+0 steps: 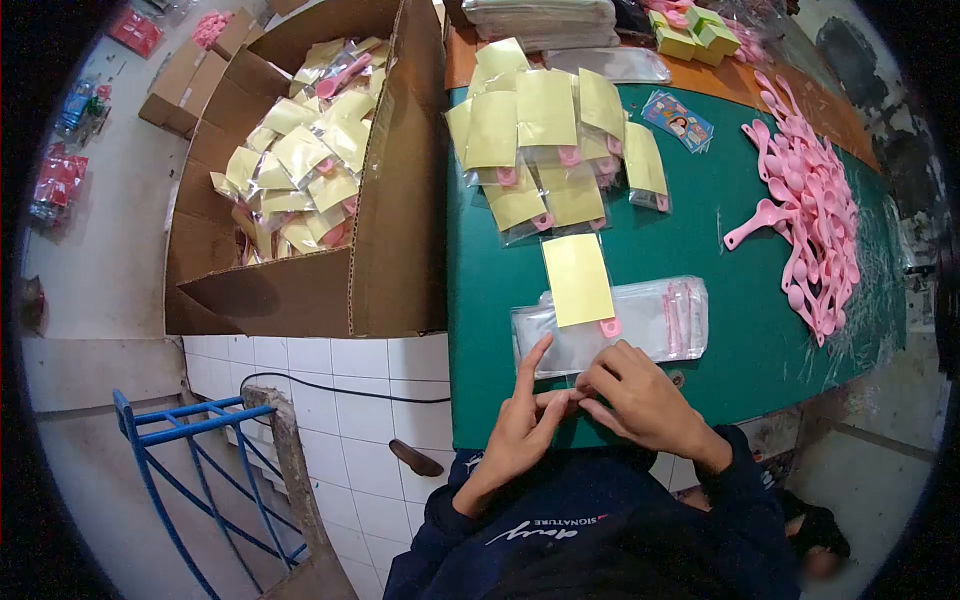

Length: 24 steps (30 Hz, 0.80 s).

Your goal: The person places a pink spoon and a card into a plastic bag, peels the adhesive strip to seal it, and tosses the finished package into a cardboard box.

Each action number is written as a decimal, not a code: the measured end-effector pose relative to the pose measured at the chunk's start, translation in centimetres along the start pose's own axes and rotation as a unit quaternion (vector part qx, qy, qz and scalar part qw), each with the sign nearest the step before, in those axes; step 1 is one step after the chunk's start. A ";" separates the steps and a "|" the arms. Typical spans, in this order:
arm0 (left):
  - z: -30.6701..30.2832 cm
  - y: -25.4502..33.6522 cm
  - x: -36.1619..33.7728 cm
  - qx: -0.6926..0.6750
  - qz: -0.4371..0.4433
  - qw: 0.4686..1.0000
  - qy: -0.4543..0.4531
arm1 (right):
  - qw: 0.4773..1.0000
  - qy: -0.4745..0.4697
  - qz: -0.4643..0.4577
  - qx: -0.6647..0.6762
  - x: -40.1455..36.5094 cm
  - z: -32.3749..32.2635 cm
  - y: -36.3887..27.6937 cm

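Observation:
My left hand [532, 420] and my right hand [640, 395] meet at the table's near edge, fingertips pinched together on what looks like the clear flap of a plastic bag. My left index finger points up, away from the pinch. Just beyond my fingers lies that clear plastic bag, holding a yellow card [578, 280] and a pink spoon, of which only the handle end [610, 327] shows. Beneath it is a stack of empty clear bags [650, 318] with pink-marked ends. The exact edge between my fingertips is hard to make out.
Filled packets [545, 108] with yellow cards are piled on the green table [690, 400]. Pink spoons [810, 210] heap at right, near printed cards [679, 121]. A cardboard box [400, 170] of packets stands left. A blue metal frame [190, 430] is lower left.

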<state>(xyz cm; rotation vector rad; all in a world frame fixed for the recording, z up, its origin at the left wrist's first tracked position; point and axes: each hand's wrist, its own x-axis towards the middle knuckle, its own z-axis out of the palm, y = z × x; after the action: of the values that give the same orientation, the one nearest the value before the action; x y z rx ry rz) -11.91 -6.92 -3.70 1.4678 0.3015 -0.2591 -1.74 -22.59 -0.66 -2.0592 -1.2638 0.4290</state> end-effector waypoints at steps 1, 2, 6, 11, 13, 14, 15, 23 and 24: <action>0.0 0.1 -0.1 0.014 0.000 1.000 0.005 | 1.000 -0.001 0.000 0.007 0.2 0.1 0.1; 0.0 0.1 -0.1 0.028 0.001 1.000 0.010 | 1.000 -0.001 0.000 0.014 0.3 0.2 0.1; 0.0 0.0 0.1 0.074 0.042 0.996 0.038 | 1.000 -0.005 0.002 0.017 0.5 0.4 0.0; -0.3 -0.7 1.5 -0.002 0.022 0.999 0.037 | 0.997 0.007 -0.021 -0.072 0.3 1.6 -0.3; -0.5 -0.8 1.8 -0.008 0.021 0.998 0.059 | 0.998 -0.006 -0.045 -0.040 0.0 1.6 -0.6; -0.6 -0.9 1.9 -0.010 0.021 0.997 0.070 | 0.998 -0.013 -0.057 -0.025 -0.1 1.6 -0.7; -0.6 -0.9 1.9 -0.019 0.025 0.997 0.072 | 0.998 -0.018 -0.061 -0.016 -0.3 1.5 -0.7; 0.3 1.3 1.0 0.004 -0.025 0.999 0.047 | 0.997 -0.005 -0.031 -0.074 -0.9 0.8 -0.9; 0.4 1.6 1.0 -0.014 -0.022 0.998 0.050 | 0.997 -0.002 -0.047 -0.063 -0.9 0.9 -1.0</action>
<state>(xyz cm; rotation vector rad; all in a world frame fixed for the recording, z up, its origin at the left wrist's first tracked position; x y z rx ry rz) -10.38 -7.18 -2.57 1.4506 0.4170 -0.2157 -3.33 -22.72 -0.66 -2.0929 -1.4161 0.3187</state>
